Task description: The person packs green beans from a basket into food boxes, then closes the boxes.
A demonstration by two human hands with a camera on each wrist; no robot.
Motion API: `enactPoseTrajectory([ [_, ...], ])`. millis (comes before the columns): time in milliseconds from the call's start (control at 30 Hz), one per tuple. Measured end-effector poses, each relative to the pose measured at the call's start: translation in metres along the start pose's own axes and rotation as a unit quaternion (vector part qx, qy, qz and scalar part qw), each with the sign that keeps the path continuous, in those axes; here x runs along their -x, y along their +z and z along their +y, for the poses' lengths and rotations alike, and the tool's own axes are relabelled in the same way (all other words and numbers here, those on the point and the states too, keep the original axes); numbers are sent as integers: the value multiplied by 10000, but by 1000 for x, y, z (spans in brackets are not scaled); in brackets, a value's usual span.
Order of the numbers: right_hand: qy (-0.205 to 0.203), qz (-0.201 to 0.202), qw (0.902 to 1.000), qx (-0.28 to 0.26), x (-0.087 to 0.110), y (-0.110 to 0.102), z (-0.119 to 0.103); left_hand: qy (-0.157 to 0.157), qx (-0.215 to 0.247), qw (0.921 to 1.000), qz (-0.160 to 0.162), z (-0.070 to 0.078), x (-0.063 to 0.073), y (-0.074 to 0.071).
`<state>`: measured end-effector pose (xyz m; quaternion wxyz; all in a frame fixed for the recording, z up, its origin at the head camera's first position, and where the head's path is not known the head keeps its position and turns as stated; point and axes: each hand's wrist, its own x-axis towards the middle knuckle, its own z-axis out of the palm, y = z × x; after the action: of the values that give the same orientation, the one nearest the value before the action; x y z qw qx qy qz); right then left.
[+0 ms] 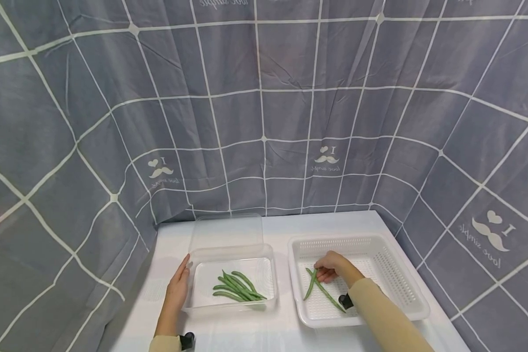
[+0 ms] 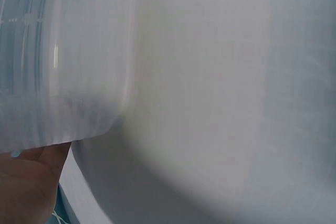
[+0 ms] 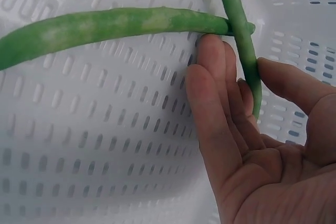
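Observation:
In the head view, my left hand (image 1: 176, 291) rests with straight fingers against the left side of a clear plastic container (image 1: 269, 274). Several green beans (image 1: 237, 286) lie inside it. Over the white perforated basket (image 1: 378, 281), my right hand (image 1: 334, 266) pinches one green bean (image 3: 239, 11) near its end, between thumb and fingers. A second green bean (image 3: 121, 24) crosses under the held one, close to the fingertips. The left wrist view shows the container's wall (image 2: 94, 93) with part of the left hand (image 2: 31, 182) below it.
Behind the container lies a clear lid (image 1: 226, 232). Both containers stand on a white table (image 1: 281, 313), the basket to the right. A grey curtain (image 1: 286, 117) with white grid lines surrounds the table at the back and sides.

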<state>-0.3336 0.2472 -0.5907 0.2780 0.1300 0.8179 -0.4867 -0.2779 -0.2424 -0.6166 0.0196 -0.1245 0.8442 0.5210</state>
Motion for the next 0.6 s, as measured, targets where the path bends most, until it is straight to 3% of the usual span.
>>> enactPoseTrajectory([
  [600, 103, -239, 9981, -551, 13, -8, -5, -17, -12, 10000, -16, 1, 1, 0],
])
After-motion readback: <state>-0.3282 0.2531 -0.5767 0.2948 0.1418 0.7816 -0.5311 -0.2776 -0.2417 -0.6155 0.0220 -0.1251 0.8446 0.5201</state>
